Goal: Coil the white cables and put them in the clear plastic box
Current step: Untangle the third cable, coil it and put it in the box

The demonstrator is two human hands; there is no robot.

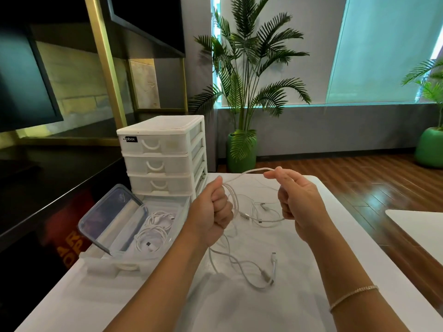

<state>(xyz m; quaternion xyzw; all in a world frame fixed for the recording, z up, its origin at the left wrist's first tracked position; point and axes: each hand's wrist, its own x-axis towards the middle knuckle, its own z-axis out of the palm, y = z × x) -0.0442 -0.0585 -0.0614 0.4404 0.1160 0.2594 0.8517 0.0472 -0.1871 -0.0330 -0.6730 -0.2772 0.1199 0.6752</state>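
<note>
Above the table (299, 271), white cable (242, 174) looped through left hand (217, 209) fist, pinched by right hand (296, 200) fingers (272, 174)

white cable (242, 174) looped in air; loose cables (249, 264) on table; clear plastic box (124, 233) open (coiled cables inside)

white table (311, 295); drawer unit (163, 154) beyond left hand (212, 208); loose cables (251, 267) below both hands
</note>
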